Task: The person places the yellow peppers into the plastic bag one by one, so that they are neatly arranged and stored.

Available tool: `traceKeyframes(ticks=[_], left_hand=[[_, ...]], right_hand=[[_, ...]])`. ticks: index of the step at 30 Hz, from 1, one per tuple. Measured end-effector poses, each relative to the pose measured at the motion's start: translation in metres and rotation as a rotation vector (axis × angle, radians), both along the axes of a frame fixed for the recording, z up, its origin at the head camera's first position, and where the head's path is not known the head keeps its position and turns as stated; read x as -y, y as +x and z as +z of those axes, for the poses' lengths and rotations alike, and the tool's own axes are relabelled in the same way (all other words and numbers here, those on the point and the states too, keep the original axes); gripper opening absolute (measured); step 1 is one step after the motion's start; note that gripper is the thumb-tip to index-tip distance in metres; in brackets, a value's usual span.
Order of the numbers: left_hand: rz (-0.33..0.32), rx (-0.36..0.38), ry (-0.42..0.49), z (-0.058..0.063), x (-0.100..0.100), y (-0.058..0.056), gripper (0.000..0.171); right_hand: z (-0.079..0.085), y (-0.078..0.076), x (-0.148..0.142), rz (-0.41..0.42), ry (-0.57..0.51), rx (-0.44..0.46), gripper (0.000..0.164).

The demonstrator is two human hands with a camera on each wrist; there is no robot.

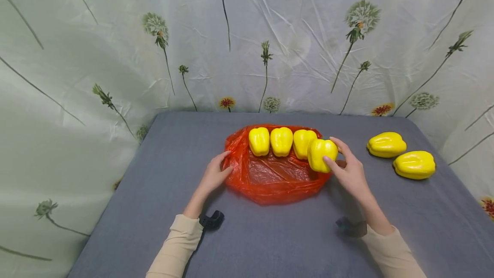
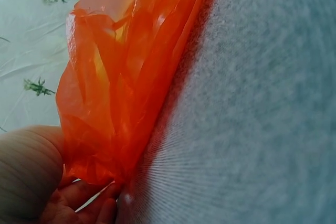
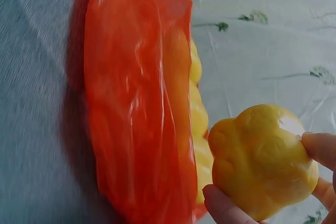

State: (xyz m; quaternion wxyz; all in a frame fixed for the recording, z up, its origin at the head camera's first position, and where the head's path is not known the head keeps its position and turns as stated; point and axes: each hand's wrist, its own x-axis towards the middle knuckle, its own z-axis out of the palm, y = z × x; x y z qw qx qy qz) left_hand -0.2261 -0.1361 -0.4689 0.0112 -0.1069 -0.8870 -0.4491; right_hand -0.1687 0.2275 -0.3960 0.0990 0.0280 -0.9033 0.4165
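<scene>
A red plastic bag (image 1: 266, 193) lies spread open on the table, and three yellow bell peppers stand in a row along its far side, the leftmost pepper (image 1: 259, 141) among them. My right hand (image 1: 350, 174) holds another yellow bell pepper (image 1: 322, 155) between thumb and fingers over the bag's right end. In the right wrist view that held pepper (image 3: 264, 162) shows its lobed bottom, beside the bag's upright wall (image 3: 131, 103). At the bag's left end, my left hand (image 1: 214, 174) pinches the plastic edge; the left wrist view shows the gathered film (image 2: 94, 166) between thumb and fingers.
Two more yellow bell peppers, a farther one (image 1: 386, 144) and a nearer one (image 1: 414, 165), lie on their sides to the right. The grey cloth-covered table (image 1: 270, 239) meets a pale curtain (image 1: 239, 76) printed with dandelions at its back and sides.
</scene>
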Motion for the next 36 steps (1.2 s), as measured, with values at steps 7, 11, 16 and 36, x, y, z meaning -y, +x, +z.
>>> traceKeyframes(ticks=[7, 11, 16, 36], left_hand=[[0.000, -0.016, 0.000, 0.001, -0.002, 0.001, 0.054], [-0.003, -0.013, 0.006, 0.002, -0.002, 0.001, 0.054], [0.006, 0.003, 0.019, 0.003, -0.003, 0.001, 0.055], [0.009, -0.011, 0.008, 0.002, -0.004, 0.001, 0.054]], right_hand=[[0.000, -0.006, 0.023, 0.060, 0.003, 0.037, 0.058], [-0.004, -0.007, 0.034, 0.102, -0.003, 0.068, 0.057], [-0.010, -0.011, 0.047, 0.156, -0.025, 0.080, 0.057], [-0.031, -0.014, 0.089, 0.245, -0.022, 0.193, 0.056]])
